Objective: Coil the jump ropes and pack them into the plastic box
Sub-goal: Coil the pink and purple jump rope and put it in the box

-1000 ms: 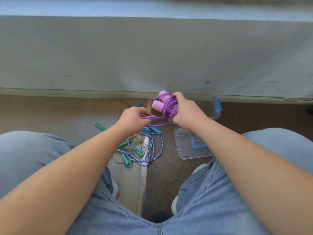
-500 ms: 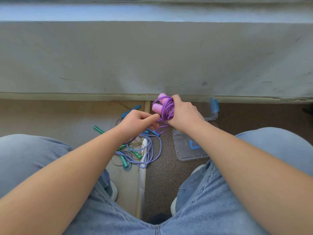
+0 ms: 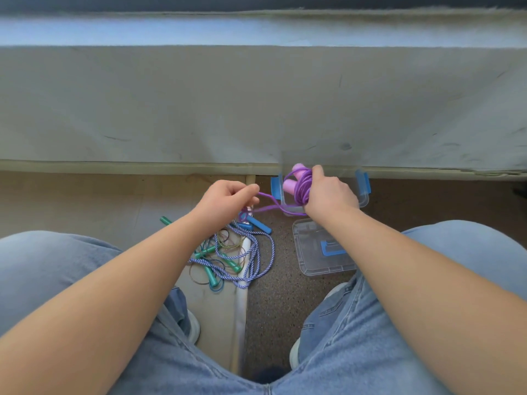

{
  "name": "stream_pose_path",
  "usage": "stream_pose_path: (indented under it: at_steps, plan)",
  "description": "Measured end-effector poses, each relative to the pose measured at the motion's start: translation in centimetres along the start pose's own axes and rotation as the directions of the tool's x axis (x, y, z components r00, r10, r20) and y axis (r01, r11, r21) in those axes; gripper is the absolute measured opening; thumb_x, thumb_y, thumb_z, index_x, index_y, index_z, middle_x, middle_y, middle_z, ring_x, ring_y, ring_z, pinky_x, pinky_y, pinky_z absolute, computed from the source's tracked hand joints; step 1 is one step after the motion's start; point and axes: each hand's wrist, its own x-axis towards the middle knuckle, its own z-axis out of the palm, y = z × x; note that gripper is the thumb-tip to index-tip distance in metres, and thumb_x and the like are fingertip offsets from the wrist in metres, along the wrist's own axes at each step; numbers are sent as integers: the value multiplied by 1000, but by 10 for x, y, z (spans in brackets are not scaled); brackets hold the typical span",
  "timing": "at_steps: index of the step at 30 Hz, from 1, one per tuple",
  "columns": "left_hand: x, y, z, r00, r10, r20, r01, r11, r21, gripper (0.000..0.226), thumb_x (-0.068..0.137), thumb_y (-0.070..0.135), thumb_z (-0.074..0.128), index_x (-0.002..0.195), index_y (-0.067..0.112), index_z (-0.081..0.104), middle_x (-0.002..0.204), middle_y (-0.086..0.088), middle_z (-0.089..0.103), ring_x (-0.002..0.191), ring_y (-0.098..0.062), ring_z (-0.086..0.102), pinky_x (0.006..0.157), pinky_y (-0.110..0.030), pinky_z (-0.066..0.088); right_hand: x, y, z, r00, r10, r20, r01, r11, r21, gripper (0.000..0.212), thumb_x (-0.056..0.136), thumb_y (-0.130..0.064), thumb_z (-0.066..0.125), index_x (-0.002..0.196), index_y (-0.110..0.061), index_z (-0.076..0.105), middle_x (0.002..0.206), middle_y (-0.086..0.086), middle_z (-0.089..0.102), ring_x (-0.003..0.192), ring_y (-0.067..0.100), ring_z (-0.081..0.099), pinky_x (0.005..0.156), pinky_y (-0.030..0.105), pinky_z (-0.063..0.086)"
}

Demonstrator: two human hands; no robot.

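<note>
My right hand [image 3: 328, 192] grips a purple jump rope [image 3: 301, 187] coiled around its two pink handles, held over the clear plastic box [image 3: 362, 195] with blue latches. My left hand [image 3: 225, 199] pinches a loose purple strand that runs right to the coil. On the floor below lie a blue-and-white twisted rope with blue handles [image 3: 258, 252] and a thin rope with green handles [image 3: 211, 273], tangled together.
The box's clear lid [image 3: 316, 252] with a blue handle lies on the dark floor just nearer me than the box. A grey wall and its baseboard rise right behind the box. My knees in jeans and my shoes frame the floor space.
My right hand has carried the coil right and away, over the box. My left hand now pulls a loose purple strand out to the left.
</note>
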Motion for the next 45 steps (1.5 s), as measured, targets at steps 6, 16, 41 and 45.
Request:
stream_pose_path:
  at_steps: [6, 16, 41, 45]
  plan:
    - [-2, 0, -9, 997, 76, 3, -75, 990, -121, 31, 96, 35, 61, 80, 10, 70, 50, 6, 43, 45, -12, 44, 51, -27, 43, -2, -2, 5, 1000, -5, 26, 6, 998, -67, 52, 87, -15, 67, 127, -18, 34, 109, 16, 61, 96, 36, 62, 65, 41, 46]
    - [10, -43, -25, 940, -245, 239, -151, 329, 932, 72, 92, 75, 18, 94, 25, 69, 78, 1, 63, 77, -21, 60, 73, -36, 54, -9, -1, 4, 999, -40, 9, 41, 985, -167, 59, 89, -14, 67, 136, -17, 31, 110, 16, 59, 97, 34, 63, 62, 40, 46]
    - [-10, 3, 31, 943, 96, 319, -18, 971, -238, 27, 87, -9, 58, 94, 17, 64, 79, 9, 68, 67, -2, 62, 75, -23, 54, -22, -37, 5, 921, -389, -26, 204, 423, 883, 61, 64, -32, 90, 116, -29, 57, 97, -7, 72, 82, 10, 71, 73, 37, 57]
    - [0, -7, 20, 954, -38, 297, -37, 970, 242, 22, 101, 33, 43, 104, 22, 63, 74, 3, 61, 62, -15, 57, 67, -39, 56, -16, -30, 5, 924, -377, 65, 144, 500, 854, 69, 64, -18, 74, 128, -25, 48, 82, -10, 64, 60, 3, 58, 59, 25, 43]
